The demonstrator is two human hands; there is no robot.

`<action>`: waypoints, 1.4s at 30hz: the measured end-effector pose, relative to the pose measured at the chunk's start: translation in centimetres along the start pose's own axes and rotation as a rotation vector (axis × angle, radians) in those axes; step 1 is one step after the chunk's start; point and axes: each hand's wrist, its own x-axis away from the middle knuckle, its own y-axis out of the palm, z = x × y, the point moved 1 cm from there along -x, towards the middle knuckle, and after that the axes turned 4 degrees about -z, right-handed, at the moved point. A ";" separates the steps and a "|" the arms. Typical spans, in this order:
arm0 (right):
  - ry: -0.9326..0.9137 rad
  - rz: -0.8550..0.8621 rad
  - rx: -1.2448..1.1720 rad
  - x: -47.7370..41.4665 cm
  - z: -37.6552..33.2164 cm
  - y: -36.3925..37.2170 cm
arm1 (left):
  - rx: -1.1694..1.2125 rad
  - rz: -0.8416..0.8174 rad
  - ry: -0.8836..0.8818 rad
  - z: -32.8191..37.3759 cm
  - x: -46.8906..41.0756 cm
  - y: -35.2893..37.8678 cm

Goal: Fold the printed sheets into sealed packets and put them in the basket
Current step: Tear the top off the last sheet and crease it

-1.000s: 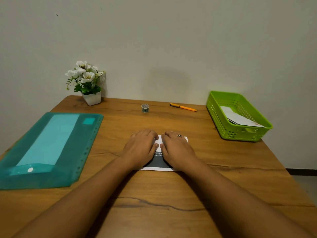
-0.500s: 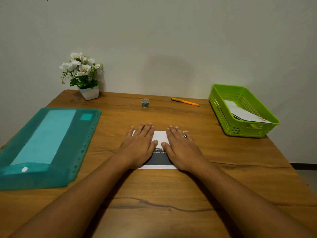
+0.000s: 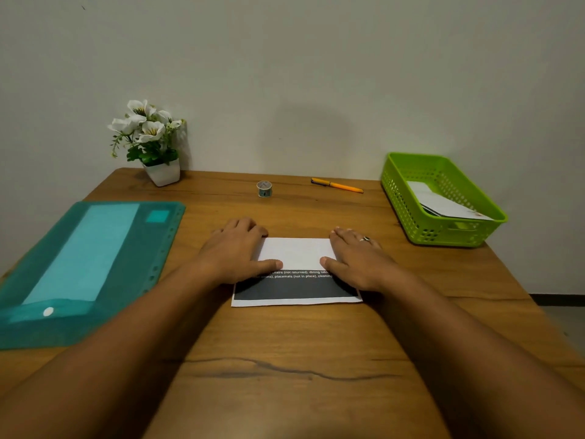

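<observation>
Both hands are sliding apart compared with half a second ago, when they were lying nearly thumb to thumb at the middle of the folded sheet (image 3: 294, 253); now more of its white flap is showing between them. The left hand (image 3: 234, 251) is pressing palm-down on the sheet's left end, its thumb reaching inward along the flap's near edge and its fingers bending a little past the far corner. The right hand (image 3: 357, 258) is pressing palm-down on the right end with fingers lying straight and close together, a ring (image 3: 365, 239) showing on one of them, and its thumb pointing in toward the other thumb. Neither hand is gripping or pinching anything. The sheet is lying flat at the middle of the wooden table (image 3: 285, 343), with a dark printed band carrying white lettering showing below the flap. The green basket (image 3: 408, 213) is sitting at the far right corner of the table, well apart from the hands, and white folded packets (image 3: 443, 202) are leaning inside it. A teal folder (image 3: 85, 264) is lying along the left edge, and a flower pot (image 3: 161, 172), a small tape roll (image 3: 264, 189) and an orange pen (image 3: 337, 186) are sitting along the back, near the wall.
</observation>
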 end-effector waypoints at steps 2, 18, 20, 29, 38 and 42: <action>0.004 -0.044 -0.014 -0.1 0.0 -1.2 | 0.015 -0.048 0.006 0.3 -0.5 -0.7; -0.083 -0.050 -0.094 -1.1 -0.5 -3.3 | 0.132 0.058 0.039 2.0 -0.9 -1.1; -0.105 -0.010 -0.057 -1.2 -1.2 -3.7 | 0.068 0.132 0.054 2.3 -0.5 -1.2; -0.189 0.244 0.125 -1.2 -4.6 -4.7 | -0.054 0.394 0.000 3.2 0.8 -0.8; -0.249 0.372 0.280 -0.4 -5.2 -3.3 | -0.138 0.414 0.004 3.9 1.5 -0.5; -0.217 0.357 0.307 0.4 -3.2 -3.5 | -0.144 0.407 -0.020 2.7 2.1 -0.9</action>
